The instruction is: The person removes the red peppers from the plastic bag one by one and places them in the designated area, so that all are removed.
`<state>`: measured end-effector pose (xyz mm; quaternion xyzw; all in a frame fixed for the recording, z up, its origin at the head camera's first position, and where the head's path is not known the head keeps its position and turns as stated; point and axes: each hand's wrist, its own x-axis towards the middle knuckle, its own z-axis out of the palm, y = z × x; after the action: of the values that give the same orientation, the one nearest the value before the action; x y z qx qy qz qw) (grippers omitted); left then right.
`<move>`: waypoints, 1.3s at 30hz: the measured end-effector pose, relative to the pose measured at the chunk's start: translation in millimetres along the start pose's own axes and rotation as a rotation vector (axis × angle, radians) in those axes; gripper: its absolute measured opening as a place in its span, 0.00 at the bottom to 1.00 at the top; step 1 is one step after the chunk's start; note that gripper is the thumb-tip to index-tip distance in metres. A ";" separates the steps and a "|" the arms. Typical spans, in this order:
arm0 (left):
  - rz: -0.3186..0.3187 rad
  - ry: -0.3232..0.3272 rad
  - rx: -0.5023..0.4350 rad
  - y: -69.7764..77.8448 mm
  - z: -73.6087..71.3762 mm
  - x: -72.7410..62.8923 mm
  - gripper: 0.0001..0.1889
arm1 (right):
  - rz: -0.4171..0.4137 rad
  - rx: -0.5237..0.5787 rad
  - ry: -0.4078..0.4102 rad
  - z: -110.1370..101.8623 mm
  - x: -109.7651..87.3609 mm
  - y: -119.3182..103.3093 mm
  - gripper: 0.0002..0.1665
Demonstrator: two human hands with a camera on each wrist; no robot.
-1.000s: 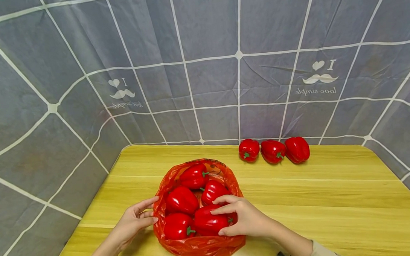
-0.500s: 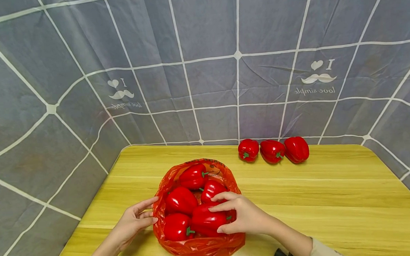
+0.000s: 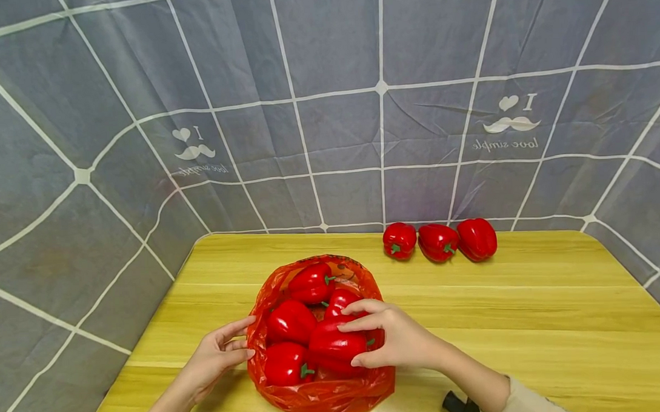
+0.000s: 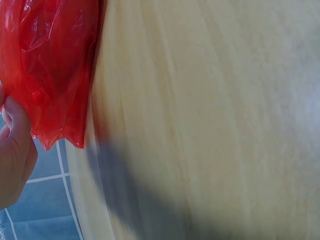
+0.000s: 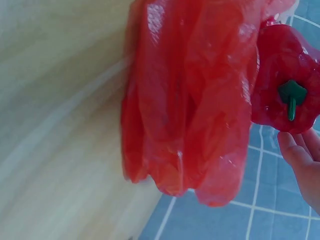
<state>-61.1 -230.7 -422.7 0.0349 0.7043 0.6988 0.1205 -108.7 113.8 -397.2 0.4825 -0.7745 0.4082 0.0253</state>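
Observation:
A red plastic bag (image 3: 345, 402) stands with its mouth open on the table, and several red bell peppers with green stems lie inside, one pepper (image 3: 291, 322) at its left. My right hand (image 3: 394, 337) grips a red bell pepper (image 3: 335, 345) over the bag's right side. In the right wrist view this bell pepper (image 5: 270, 75) is at the bag's rim, stem toward the camera. My left hand (image 3: 217, 355) holds the left rim of the bag with thumb and fingertips; the left wrist view shows its fingers (image 4: 20, 125) at the bag's edge.
Three more red bell peppers, the middle pepper (image 3: 438, 241) among them, lie in a row at the table's back edge. A grey checked cloth (image 3: 338, 133) hangs behind the wooden table (image 3: 530, 320). A black object (image 3: 459, 406) shows beside the right forearm.
The right hand has risen slightly, moving the gripped bell pepper a little up from the others in the bag. The left hand and bag stay nearly still.

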 end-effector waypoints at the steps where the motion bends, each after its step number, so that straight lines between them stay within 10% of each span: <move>1: -0.002 0.000 0.000 0.2 0.0 0.2 0.32 | -0.001 0.002 0.002 -1.5 0.2 -0.4 0.25; 39: -0.018 -0.003 0.018 2.0 -0.4 0.0 0.33 | 0.121 -0.039 0.170 -52.7 -11.2 -6.1 0.24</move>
<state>-61.4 -231.0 -420.7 0.0309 0.7105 0.6914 0.1274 -116.7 155.3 -363.3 0.3979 -0.8052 0.4331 0.0755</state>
